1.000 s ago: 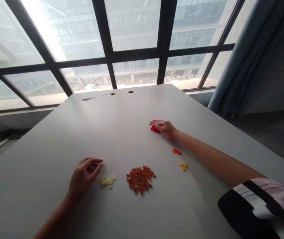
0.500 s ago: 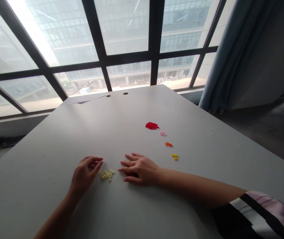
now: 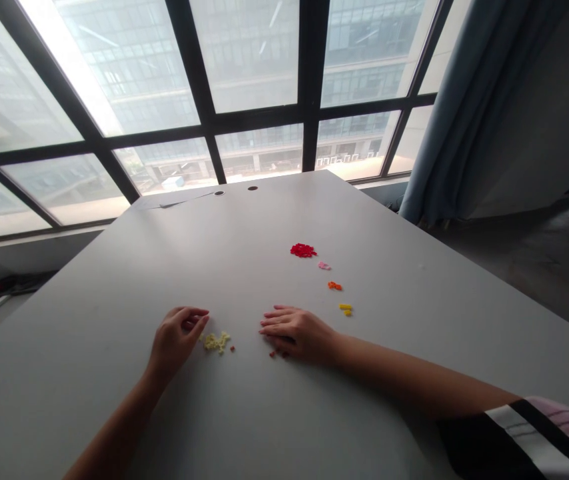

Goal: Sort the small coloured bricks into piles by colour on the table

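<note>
Hovering just beside a small heap of pale yellow plastic bricks (image 3: 216,342), the left hand (image 3: 174,343) curls loosely, its fingertips (image 3: 203,318) drawn in toward the thumb. Nothing shows between them, though at this size and angle a tiny piece could be hidden, so I cannot tell whether it is pinching anything. The right hand (image 3: 297,335) lies palm down on the tabletop, fingers relaxed and slightly spread, gripping nothing. A few small red-orange bricks (image 3: 278,354) sit at its lower edge, and one stray brick (image 3: 232,348) lies just right of the yellow heap.

These pieces look light, stiff and easily nudged out of place. They would probably need a precise pinch by their sides, with single bricks taken from the edge of the heap.

Farther along the white table (image 3: 89,373), four more groups run in a rough diagonal line: a red cluster (image 3: 303,250), a pink bit (image 3: 323,265), an orange bit (image 3: 334,286) and a yellow pair (image 3: 345,309). A striped sleeve (image 3: 529,433) covers the right upper arm. Beyond the table stand a large dark-framed window (image 3: 254,60) and a blue-grey curtain (image 3: 464,113).
</note>
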The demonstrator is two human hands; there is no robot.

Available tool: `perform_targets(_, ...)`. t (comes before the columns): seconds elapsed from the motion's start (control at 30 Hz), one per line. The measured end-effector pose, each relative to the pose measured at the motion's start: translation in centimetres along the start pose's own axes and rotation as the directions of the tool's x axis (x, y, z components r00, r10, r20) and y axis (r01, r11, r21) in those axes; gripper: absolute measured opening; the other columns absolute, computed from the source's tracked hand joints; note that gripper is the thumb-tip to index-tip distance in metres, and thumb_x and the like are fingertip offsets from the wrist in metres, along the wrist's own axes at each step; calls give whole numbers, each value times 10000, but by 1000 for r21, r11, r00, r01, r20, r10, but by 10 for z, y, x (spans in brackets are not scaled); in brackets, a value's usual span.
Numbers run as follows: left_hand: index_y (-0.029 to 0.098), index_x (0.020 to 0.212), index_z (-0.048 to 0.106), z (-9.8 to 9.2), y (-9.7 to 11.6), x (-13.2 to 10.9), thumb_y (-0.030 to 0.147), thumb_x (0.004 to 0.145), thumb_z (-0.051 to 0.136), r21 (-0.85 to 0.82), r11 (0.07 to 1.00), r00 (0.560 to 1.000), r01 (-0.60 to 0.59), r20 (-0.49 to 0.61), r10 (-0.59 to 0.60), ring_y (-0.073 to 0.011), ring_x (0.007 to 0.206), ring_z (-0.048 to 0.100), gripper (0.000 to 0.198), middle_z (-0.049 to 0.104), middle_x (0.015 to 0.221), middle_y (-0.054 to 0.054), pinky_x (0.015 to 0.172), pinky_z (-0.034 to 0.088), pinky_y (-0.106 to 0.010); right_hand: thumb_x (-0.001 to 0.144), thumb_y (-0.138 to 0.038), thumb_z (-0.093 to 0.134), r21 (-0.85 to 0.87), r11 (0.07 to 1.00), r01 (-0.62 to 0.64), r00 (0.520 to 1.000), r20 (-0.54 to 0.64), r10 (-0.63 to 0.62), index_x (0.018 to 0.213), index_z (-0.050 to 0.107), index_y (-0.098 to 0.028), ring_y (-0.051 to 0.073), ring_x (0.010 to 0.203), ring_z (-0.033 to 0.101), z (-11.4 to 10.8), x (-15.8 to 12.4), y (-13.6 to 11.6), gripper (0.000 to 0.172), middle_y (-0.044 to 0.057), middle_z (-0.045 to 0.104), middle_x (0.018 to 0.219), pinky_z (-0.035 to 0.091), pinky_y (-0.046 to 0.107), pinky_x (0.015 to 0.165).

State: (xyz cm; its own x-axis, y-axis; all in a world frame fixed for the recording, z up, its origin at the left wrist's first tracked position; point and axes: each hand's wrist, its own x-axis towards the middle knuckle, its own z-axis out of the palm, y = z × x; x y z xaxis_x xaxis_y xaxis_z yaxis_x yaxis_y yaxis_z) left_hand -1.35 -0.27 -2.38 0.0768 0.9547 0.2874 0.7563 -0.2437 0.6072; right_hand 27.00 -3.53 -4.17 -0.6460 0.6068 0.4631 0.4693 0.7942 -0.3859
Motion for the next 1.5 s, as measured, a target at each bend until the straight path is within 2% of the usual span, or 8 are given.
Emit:
perform_targets(0.1,190,838,701,1,0,0,529,753,543,-9,1000,1000,-8,5,8,-158,637,622,384,628,835,-45,659,546,-306,922,-333,478,-129,991,-30,999,-17,28,1165,650,-186,214,1223,523,-3,1,-12,332,85,624,1252,324,419,1107)
perform_targets(0.27,191,838,700,-1,1,0,528,760,540,-7,1000,1000,-20,6,20,-152,628,619,382,635,856,-48,660,552,-307,924,-479,435,-243,969,-35,991,120,66,1295,549,-230,310,1364,322,6,16,-41,461,88,471,1412,132,600,1127)
perform_targets(0.43,188,854,702,-2,3,0,511,768,544,-6,999,999,-37,12,37,-157,646,628,370,636,849,-49,683,559,-314,953,-374,414,-285,957,-52,998,6,56,1179,630,-198,276,1245,494,24,28,-52,359,54,632,1241,92,557,1154)
perform_targets(0.67,186,846,701,-2,2,-1,501,772,546,-15,999,999,-51,15,51,-158,655,633,359,643,864,-54,683,564,-316,938,-182,456,-411,900,144,976,-90,-197,866,696,-211,216,1020,648,38,24,-42,253,-22,744,950,110,538,1155)
perform_targets(0.87,188,830,701,-2,2,-1,504,774,541,-30,998,998,-52,18,52,-156,653,637,358,638,868,-50,678,562,-311,938,-231,475,-439,898,12,990,-120,-72,994,694,-209,238,1131,583,16,2,-30,227,27,711,1088,136,556,1147)
perform_targets(1.1,198,826,701,-2,1,-1,548,761,547,-28,998,999,-48,18,48,-165,664,639,387,643,874,-50,678,563,-316,949,-373,419,-308,941,-140,986,47,162,1232,598,-223,323,1338,363,9,7,-33,367,72,574,1313,43,686,1093)
perform_targets(1.23,200,817,702,-2,1,-1,560,754,546,-15,999,999,-41,14,41,-163,650,628,397,649,878,-53,679,561,-318,954,-294,420,-269,939,-213,973,27,229,1219,607,-230,300,1289,443,7,7,-19,332,70,615,1256,79,699,1077)
perform_targets(1.5,205,819,707,-2,1,-1,564,755,544,-9,999,999,-47,10,47,-161,643,629,400,654,877,-50,672,561,-312,918,-234,490,-151,953,-262,965,-48,258,1137,662,-239,209,1178,566,0,-1,4,279,69,663,1180,328,506,1072)
